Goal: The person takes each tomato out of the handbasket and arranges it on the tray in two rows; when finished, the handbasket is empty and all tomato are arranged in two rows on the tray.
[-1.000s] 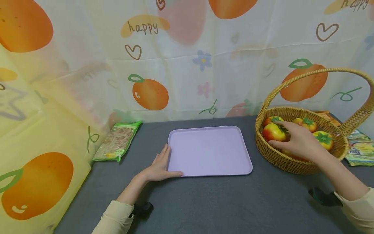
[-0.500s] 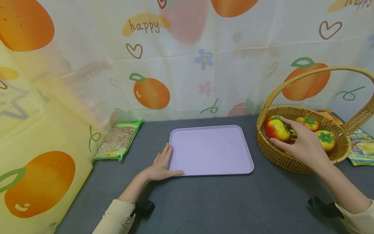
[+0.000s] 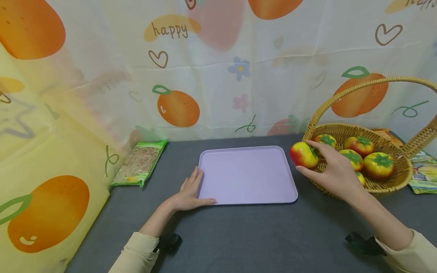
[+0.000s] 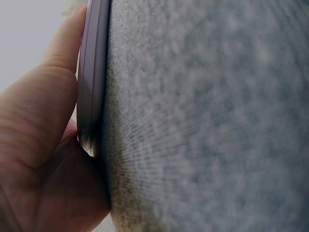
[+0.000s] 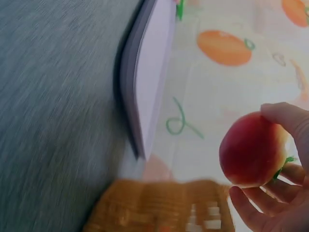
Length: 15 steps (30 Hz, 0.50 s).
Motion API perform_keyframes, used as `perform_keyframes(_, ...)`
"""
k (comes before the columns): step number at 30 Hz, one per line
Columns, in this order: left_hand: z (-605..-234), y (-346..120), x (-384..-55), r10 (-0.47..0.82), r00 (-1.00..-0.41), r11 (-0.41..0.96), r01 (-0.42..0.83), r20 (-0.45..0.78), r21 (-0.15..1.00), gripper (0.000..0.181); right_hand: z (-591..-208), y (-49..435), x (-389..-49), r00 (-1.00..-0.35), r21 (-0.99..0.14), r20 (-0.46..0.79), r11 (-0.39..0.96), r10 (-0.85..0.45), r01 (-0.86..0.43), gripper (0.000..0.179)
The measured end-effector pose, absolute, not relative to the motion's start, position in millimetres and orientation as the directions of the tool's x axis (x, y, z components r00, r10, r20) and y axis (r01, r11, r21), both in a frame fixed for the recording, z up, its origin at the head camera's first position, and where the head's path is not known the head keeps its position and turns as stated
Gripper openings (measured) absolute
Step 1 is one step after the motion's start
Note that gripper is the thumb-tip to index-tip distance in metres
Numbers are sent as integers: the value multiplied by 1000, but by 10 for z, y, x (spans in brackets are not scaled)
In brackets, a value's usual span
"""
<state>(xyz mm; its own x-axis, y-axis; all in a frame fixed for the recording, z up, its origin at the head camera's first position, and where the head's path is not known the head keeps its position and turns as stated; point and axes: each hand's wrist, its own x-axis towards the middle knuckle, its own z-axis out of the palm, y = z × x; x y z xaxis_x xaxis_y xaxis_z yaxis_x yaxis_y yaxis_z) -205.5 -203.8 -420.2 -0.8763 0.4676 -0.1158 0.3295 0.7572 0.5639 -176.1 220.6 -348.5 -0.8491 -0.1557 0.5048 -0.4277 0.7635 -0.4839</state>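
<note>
Swinging the red-and-yellow fruit [image 3: 303, 155] out over the nine-o'clock rim of the basket [image 3: 345, 129], pinching it in a half-spread right hand [image 3: 336, 172]; keeping the left hand [image 3: 187, 194] near-straight-fingered at eight o'clock on the tray [image 3: 248, 175]; apparently progressing from picking to transferring.

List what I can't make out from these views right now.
Basket: right wrist view, blurred and cut off by the bottom edge.
Its front fruit: head view, partly hidden by the right hand.
Tray: left wrist view, only an edge shows, cut off by the top.
Packet beside the basket: head view, cut off by the right edge.
</note>
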Motion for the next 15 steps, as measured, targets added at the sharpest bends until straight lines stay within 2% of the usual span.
perform_keyframes(7, -4202, -2023, -2063, 453, -880, 773, 309, -141, 554, 111, -3570, 1908, -1894, -817, -463, 525, 725, -239, -510, 70)
perform_keyframes(15, -4177, -2022, -2048, 449, -881, 774, 300, -149, 557, 111, -3654, 1580, -2060, -851, -531, 444, 683, -280, -502, 69)
